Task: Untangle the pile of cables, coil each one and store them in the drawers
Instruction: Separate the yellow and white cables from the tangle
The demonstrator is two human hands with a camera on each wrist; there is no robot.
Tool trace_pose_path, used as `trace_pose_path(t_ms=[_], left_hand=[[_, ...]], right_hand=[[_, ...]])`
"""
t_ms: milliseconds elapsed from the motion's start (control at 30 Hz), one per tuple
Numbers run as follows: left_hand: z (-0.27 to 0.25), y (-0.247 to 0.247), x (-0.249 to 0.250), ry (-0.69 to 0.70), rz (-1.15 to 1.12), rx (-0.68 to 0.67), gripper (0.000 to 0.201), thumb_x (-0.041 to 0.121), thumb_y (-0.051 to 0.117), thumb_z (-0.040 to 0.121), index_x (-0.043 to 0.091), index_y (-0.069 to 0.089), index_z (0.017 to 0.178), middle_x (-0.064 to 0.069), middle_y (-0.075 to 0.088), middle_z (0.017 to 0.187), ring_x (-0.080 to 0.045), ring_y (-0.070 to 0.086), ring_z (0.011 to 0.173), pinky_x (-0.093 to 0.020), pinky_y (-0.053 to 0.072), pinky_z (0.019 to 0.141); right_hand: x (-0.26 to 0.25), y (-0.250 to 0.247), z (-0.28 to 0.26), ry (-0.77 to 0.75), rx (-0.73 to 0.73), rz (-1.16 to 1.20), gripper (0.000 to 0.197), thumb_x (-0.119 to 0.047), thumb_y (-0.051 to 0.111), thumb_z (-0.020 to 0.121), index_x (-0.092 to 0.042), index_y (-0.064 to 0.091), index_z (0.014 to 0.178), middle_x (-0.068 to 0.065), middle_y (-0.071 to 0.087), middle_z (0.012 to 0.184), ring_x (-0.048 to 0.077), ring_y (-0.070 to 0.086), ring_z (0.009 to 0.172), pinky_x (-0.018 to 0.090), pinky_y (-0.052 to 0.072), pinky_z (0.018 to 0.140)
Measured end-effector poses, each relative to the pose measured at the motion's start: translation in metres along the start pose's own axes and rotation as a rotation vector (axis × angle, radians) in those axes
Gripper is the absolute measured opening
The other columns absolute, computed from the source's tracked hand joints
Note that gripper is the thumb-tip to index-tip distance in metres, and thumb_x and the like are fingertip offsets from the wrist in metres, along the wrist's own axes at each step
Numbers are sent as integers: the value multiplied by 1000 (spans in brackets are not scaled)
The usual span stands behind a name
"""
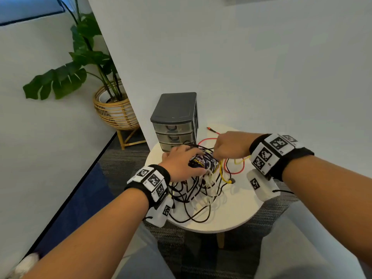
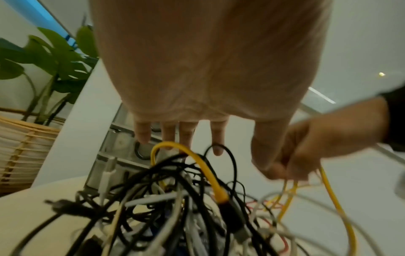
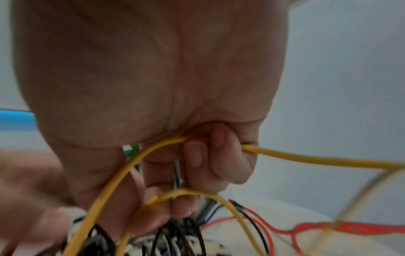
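- The pile of cables [image 1: 201,178] lies in a heap on the round white tabletop [image 1: 237,214], just in front of the drawer unit [image 1: 174,121], so each freed cable would have only a short way to go to storage.
- The left hand [image 1: 181,164] rests on top of the heap with its fingers [image 2: 217,135] spread and fairly straight; I judge it is there to pin the tangle down so the whole mass does not lift when one strand is drawn out.
- The right hand [image 1: 229,146] is curled tight round the yellow cable [image 3: 306,157], which passes through the fist in more than one loop, at the right side of the heap.
- I judge the yellow cable is the first to be worked free; none looks coiled yet and all three drawers stand closed.
- A red cable [image 1: 233,172] trails loose on the tabletop to the right of the heap, one end reaching toward the wall.
- The heap's middle, under the left palm, is hidden in the head view, so where the yellow strand threads through the black and white ones cannot be followed.
- Both wrist views are blurred; in the right wrist view I cannot tell whether a thin dark strand near the fingers is also gripped.
- Something dark shows faintly through the top two drawer fronts; what it is cannot be made out.
- The lowest drawer is partly covered by the left hand and the cables.
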State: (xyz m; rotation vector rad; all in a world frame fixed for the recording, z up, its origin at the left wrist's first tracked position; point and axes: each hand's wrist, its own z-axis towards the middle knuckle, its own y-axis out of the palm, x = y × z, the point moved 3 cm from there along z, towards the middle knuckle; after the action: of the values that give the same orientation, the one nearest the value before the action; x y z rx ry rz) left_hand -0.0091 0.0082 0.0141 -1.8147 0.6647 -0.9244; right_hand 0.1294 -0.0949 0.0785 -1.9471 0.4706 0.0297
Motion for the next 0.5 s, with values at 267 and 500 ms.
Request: trace_pose_path(t_ms=[267, 500], left_hand=[[1, -4, 0, -8, -143, 8, 73, 50, 73, 86, 57, 30, 144, 1, 36, 154, -28, 36, 142, -59, 30, 114], [-6, -1, 9, 15, -91, -88, 58, 39, 69, 89, 63, 41, 134, 3, 22, 164, -30, 27, 148, -58, 23, 117]], right_hand=[[1, -44, -15, -134, 262, 409, 46, -21, 63, 91, -14, 36, 55, 6, 29, 59, 20, 26, 57, 33, 26, 58], [-10, -45, -18, -215, 373, 406, 49, -6, 63, 83, -18, 31, 48, -3, 25, 49, 13, 22, 47, 28, 25, 51]])
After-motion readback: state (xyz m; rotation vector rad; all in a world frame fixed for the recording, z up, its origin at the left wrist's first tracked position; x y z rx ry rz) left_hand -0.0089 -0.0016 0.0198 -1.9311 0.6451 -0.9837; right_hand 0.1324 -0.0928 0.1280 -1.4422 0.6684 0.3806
